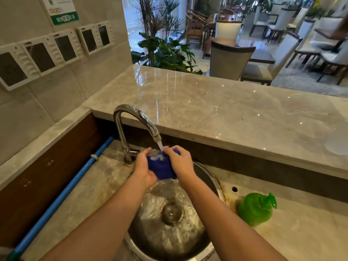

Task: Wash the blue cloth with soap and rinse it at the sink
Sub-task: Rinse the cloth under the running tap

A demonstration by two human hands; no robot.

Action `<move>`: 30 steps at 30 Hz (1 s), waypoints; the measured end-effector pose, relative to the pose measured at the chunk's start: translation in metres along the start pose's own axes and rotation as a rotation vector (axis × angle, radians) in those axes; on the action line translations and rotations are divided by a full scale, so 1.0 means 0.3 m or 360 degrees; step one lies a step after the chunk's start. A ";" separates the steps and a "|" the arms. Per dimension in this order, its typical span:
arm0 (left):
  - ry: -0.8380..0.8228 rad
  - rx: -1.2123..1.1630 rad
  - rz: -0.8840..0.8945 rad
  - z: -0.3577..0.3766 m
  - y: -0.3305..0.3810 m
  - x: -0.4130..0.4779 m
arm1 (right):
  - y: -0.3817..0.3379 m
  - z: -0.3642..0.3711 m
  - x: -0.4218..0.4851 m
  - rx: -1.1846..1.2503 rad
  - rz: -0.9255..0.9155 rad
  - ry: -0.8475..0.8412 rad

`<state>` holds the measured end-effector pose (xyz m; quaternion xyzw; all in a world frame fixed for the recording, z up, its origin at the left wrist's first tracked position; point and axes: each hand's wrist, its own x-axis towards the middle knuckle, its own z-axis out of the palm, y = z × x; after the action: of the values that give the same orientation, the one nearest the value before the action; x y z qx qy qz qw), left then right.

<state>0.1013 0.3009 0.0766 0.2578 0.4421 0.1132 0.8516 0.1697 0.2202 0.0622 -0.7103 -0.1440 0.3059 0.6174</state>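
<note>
Curved chrome faucet [135,127] blocks you at 11 o'clock; green plastic soap bottle [255,209] at 4; round steel sink [207,178] open centrally.

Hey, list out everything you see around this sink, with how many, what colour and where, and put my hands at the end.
blue cloth: one, dark blue with white suds, bunched under the running water
faucet: one, chrome, at the back of the basin, water flowing
sink: one, round steel, foamy water around the drain
soap bottle: one, green pump type, on the counter right of the basin
blue pole: one, lying along the counter's left side
raised counter: one, grey marble, behind the basin
wall panels: five, white with dark screens, left wall
plants: several, green, beyond the counter
chairs: several, pale with dark frames, dining area
left hand: grips the cloth's left side
right hand: grips its right side
</note>
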 end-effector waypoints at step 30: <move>0.0265 0.2800 0.1872 0.003 -0.058 -0.013 | 0.020 0.040 0.036 0.1653 0.0880 0.0056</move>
<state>0.0991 0.2843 0.0703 0.9480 0.2311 0.1650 0.1439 0.1697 0.2347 0.0530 -0.3310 0.2256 0.4741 0.7841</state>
